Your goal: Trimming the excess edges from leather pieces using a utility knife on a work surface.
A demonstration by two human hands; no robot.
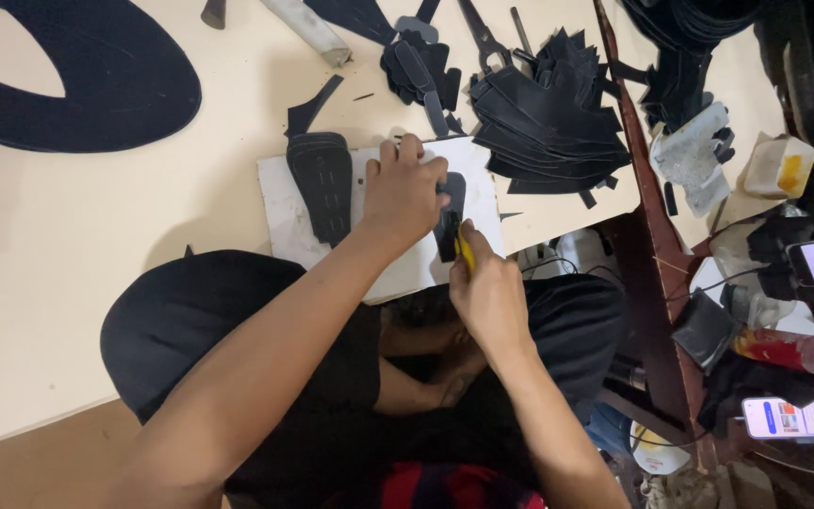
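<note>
The left hand (405, 193) lies fingers spread and flat on a small dark piece (451, 219) that rests on a white cutting board (280, 212) at the near edge of the table (96, 283). It grips nothing; it pins the piece down by pressure. The right hand (487, 292) is closed around a yellow-handled knife (463, 253), whose tip meets the lower end of the dark piece. The blade itself is too small to make out, so it may be a cutter or a marker of some kind.

To do this cut well, I would judge that the pinning fingers should stay just beside the line, never across it, and the stroke should run toward the near edge of the board with steady pressure so the piece does not creep.

On the board's left part lies a longer dark stitched strip (322, 184), apart from the working hand. Toward the far right corner of the table sits a heap of cut black pieces (548, 123), close to the board's far right corner, with pliers (484, 40) behind it. A large black sheet (96, 85) covers the far left corner.

Open room lies along the left side of the table; the right edge is crowded. The board overhangs the near edge slightly, above the person's lap, so a slip would run off toward the legs.
</note>
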